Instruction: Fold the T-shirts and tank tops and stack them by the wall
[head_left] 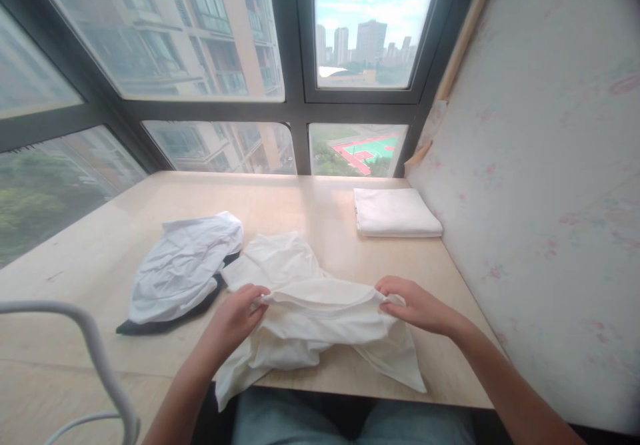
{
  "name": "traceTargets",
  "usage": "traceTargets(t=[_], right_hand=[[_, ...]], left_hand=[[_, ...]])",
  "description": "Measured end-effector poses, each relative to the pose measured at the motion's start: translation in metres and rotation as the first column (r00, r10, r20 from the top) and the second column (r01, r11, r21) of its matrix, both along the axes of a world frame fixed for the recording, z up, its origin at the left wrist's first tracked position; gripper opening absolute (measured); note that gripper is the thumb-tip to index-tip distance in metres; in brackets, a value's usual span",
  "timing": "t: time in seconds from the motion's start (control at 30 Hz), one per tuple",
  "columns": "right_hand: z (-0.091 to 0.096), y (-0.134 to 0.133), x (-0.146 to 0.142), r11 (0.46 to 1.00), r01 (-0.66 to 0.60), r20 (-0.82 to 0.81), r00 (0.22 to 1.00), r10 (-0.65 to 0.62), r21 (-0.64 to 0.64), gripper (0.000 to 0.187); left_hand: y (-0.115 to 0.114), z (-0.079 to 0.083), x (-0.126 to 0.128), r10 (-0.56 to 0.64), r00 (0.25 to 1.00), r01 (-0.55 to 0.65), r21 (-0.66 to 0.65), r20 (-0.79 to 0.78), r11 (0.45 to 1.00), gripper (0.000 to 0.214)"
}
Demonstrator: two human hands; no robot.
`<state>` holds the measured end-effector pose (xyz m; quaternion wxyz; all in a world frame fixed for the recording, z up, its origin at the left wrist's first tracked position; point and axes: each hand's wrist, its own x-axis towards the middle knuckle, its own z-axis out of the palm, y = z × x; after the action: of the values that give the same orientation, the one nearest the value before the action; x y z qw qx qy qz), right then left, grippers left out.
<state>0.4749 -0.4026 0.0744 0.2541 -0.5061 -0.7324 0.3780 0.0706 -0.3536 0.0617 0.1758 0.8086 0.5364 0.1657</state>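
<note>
A crumpled white garment (310,311) lies near the front edge of the light wooden table (310,205), with part of it hanging over the edge. My left hand (235,318) pinches its upper edge on the left side. On the right, my right hand (415,305) pinches the same edge. Both hands are closed on the cloth and hold that edge stretched between them.
A bunched white cloth (183,265) on something dark lies to the left. A folded white cloth (395,213) sits at the back right by the wall (540,185). Big windows (210,38) stand behind the table. A white curved tube (95,351) is at the lower left.
</note>
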Motion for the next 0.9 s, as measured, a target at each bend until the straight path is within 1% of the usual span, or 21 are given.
traceTargets(t=[0.07, 0.13, 0.17, 0.2, 0.27, 0.3, 0.37, 0.4, 0.43, 0.47, 0.6, 0.7, 0.77, 0.83, 0.9], right_hand=[[0.003, -0.005, 0.000, 0.993, -0.090, -0.012, 0.996, 0.089, -0.077, 0.015], [0.006, -0.009, 0.001, 0.982, -0.114, -0.011, 0.993, 0.114, -0.148, 0.015], [0.006, -0.010, 0.001, 0.977, -0.122, -0.020, 0.993, 0.121, -0.174, 0.017], [0.007, -0.011, 0.000, 0.971, -0.136, -0.037, 0.991, 0.132, -0.194, 0.021], [0.007, -0.012, -0.001, 0.962, -0.169, -0.065, 0.985, 0.158, -0.216, 0.027], [0.006, -0.013, -0.003, 0.963, -0.167, -0.067, 0.985, 0.157, -0.211, 0.028], [0.002, -0.014, -0.006, 0.977, -0.135, -0.045, 0.991, 0.129, -0.168, 0.025], [-0.001, -0.015, -0.009, 0.983, -0.115, -0.026, 0.993, 0.113, -0.142, 0.022], [-0.004, -0.016, -0.011, 0.987, -0.100, -0.007, 0.995, 0.100, -0.122, 0.020], [-0.008, -0.018, -0.014, 0.990, -0.092, 0.011, 0.996, 0.093, -0.111, 0.019], [-0.024, -0.020, -0.021, 0.988, -0.087, 0.084, 0.992, 0.097, -0.125, 0.016], [-0.030, -0.022, -0.023, 0.992, -0.072, 0.125, 0.988, 0.085, -0.106, 0.013], [-0.031, -0.023, -0.023, 0.994, -0.085, 0.111, 0.990, 0.092, -0.072, 0.011], [-0.031, -0.024, -0.024, 0.995, -0.099, 0.079, 0.992, 0.101, -0.034, 0.009], [-0.031, -0.025, -0.025, 0.997, -0.076, 0.062, 0.995, 0.078, -0.031, 0.008]], left_hand=[[-0.004, 0.000, 0.001, 0.048, 0.979, -0.029, 0.096, -0.200, 0.995, 0.021], [-0.007, 0.002, 0.005, 0.106, 0.926, -0.033, 0.202, -0.364, 0.979, 0.022], [-0.007, 0.002, 0.008, 0.137, 0.901, -0.027, 0.260, -0.413, 0.965, 0.023], [-0.008, 0.002, 0.011, 0.164, 0.884, -0.019, 0.318, -0.438, 0.948, 0.024], [-0.008, 0.002, 0.016, 0.222, 0.872, -0.019, 0.425, -0.435, 0.905, 0.029], [-0.009, 0.001, 0.019, 0.258, 0.870, -0.034, 0.470, -0.420, 0.882, 0.031], [-0.011, 0.000, 0.023, 0.328, 0.863, -0.090, 0.523, -0.383, 0.848, 0.027], [-0.013, -0.002, 0.024, 0.357, 0.858, -0.124, 0.524, -0.370, 0.842, 0.023], [-0.015, -0.004, 0.025, 0.370, 0.856, -0.153, 0.507, -0.362, 0.849, 0.022], [-0.017, -0.007, 0.026, 0.362, 0.861, -0.169, 0.470, -0.357, 0.866, 0.023], [-0.021, -0.020, 0.024, 0.252, 0.912, -0.178, 0.241, -0.323, 0.954, 0.026], [-0.019, -0.027, 0.021, 0.223, 0.914, -0.199, 0.102, -0.340, 0.975, 0.030], [-0.017, -0.029, 0.019, 0.204, 0.895, -0.192, 0.069, -0.396, 0.979, 0.027], [-0.015, -0.029, 0.021, 0.189, 0.877, -0.176, 0.071, -0.441, 0.982, 0.024], [-0.012, -0.029, 0.024, 0.175, 0.870, -0.160, 0.071, -0.461, 0.984, 0.020]])
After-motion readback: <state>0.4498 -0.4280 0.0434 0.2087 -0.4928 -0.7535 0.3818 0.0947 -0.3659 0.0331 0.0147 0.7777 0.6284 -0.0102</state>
